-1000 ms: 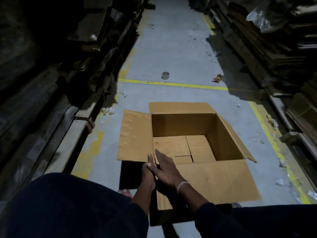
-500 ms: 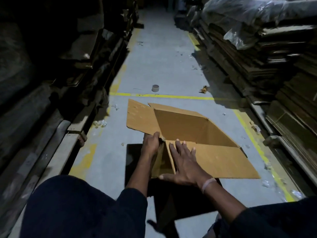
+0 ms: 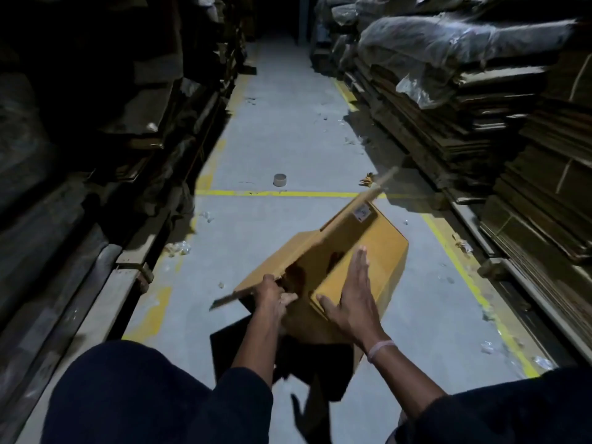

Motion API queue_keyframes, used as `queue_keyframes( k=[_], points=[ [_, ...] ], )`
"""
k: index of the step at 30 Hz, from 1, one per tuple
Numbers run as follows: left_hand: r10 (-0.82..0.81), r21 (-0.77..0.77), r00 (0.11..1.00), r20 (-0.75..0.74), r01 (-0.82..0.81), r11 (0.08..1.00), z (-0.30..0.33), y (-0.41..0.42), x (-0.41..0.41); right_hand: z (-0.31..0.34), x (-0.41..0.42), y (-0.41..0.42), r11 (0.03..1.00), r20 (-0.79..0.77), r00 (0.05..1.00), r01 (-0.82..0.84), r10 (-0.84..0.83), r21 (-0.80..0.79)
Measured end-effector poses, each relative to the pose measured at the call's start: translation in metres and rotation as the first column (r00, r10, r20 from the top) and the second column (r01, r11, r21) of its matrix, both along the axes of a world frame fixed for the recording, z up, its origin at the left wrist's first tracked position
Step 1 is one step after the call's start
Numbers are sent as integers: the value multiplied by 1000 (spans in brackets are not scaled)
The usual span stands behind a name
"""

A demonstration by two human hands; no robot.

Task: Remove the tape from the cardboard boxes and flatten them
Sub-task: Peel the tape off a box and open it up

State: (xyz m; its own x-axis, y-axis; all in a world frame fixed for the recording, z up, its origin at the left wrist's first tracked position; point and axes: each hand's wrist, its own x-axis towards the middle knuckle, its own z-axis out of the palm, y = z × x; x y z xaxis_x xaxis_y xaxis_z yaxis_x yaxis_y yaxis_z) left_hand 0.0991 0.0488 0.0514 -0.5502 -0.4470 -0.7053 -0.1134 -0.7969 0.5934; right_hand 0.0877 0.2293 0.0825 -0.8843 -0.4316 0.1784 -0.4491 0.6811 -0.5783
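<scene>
While hands (image 3: 314,299) tilt the cardboard box (image 3: 368,251), its label (image 3: 362,213) looks unreadable.

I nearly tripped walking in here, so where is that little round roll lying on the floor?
In the head view, the small roll lies mid-aisle on the grey floor, just beyond the yellow cross line, left of and beyond the cardboard box.

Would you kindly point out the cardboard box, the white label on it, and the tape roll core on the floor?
cardboard box (image 3: 381,251): head view, its lit side panel.
white label (image 3: 362,213): head view, centre of the sticker.
tape roll core (image 3: 279,180): head view, its side wall.
</scene>
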Motion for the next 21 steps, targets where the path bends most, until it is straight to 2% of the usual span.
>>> queue_keyframes(
  k=[3, 6, 8, 11, 13, 17, 21],
  points=[
    [103, 239, 994, -37, -91, 967, -13, -1, 13, -30, -22, -15, 957, 220, 975, -97, 36, 273],
    [189, 309, 981, -31, -170, 936, -20, -11, 14, -57, -29, -37, 871, 301, 946, -246, 120, 425],
    [194, 325, 981, -14, -179, 929, -27, -18, 15, -71, -28, -54, 813, 286, 947, -279, 144, 512],
    [182, 298, 983, 5, -175, 938, -39, -32, 20, -83, -29, -76, 772, 139, 973, -231, 184, 592],
    [176, 223, 984, 36, -180, 958, -49, -45, 26, -88, -30, -88, 742, 67, 965, -238, 253, 627],
    [163, 119, 979, 121, -177, 977, -64, -63, 29, -102, -29, -107, 700, 9, 942, -255, 335, 667],
    [123, 32, 989, 81, -126, 992, -66, -68, 19, -105, -43, -106, 682, -22, 924, -266, 383, 681]
  ],
)
